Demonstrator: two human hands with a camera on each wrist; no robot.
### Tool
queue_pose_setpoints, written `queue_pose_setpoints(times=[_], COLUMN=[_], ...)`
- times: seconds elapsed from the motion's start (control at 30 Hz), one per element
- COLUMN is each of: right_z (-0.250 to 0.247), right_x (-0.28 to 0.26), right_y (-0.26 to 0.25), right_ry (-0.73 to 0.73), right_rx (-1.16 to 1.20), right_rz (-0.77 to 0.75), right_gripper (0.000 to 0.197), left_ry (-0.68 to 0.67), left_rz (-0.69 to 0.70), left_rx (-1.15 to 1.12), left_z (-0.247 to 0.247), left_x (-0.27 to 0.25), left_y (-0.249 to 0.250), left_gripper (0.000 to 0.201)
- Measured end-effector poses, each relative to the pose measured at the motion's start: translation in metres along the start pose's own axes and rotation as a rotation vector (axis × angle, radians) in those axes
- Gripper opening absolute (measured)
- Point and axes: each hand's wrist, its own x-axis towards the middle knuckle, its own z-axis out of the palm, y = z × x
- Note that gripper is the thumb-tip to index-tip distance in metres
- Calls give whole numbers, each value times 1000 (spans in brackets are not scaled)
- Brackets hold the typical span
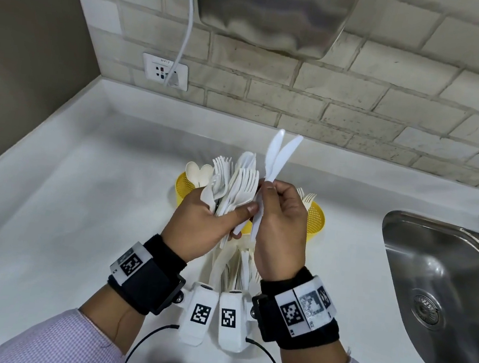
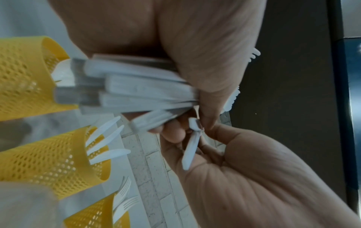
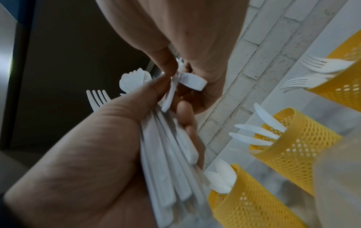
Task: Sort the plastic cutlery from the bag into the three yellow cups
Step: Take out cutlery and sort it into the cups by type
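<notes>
Two white plastic knives, handles crossed, blades fanned upward toward the tiled wall. Right hand pinches them at the handles between thumb and fingertips, held above the countertop. Left hand just beside it, closed round a thick bundle of mixed cutlery (forks mostly, tines up). The two hands touch or nearly touch at the fingertips.

Under the hands, more cutlery in the clear bag, near the counter's front edge; the bag itself is hard to make out.

Behind the hands, three yellow mesh cups. Head view shows only two in part: the left cup with spoons, the right cup with forks; the middle one is hidden by the hands. The right wrist view shows all three in a row along the wall: spoon cup, knife cup with three knives, fork cup cut off at the frame's edge.

Left wrist view shows the bundle's handles stacked flat under the thumb; fingertips behind are hidden.

Steel sink at the counter's right end, cut off. Wall socket at the back left corner, white cable plugged in.
</notes>
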Motion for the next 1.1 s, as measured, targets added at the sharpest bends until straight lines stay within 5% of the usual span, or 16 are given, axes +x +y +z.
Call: queue_pose_setpoints(times=[0.1,0.43,0.57,0.73,0.97,1.1], right_z=[-3,-22,-25,-27,-25,-25], right_x=[5,9,5,0,-5,-2], right_y=[-3,-20,-28,-42,-55,-66], right_ry=[43,-6,-27,-44,-113,-185], right_rx=[-43,-114,-98,-26,34,-135], right_rz=[-40,-89,-80,-103,-68,-151], right_gripper=[9,15,17,19,17,12], left_ry=[-30,-9,-4,-30,-105,-148], left_rz=[-60,-38,-90,-125,-122,-102], left_rx=[15,-84,-247,-379,-374,-375], left_z=[0,-7,-7,-9,-12,-12], left_x=[-2,0,1,1,0,-1], left_y=[0,1,-2,2,4,5], left_gripper=[20,7,33,11,12,16])
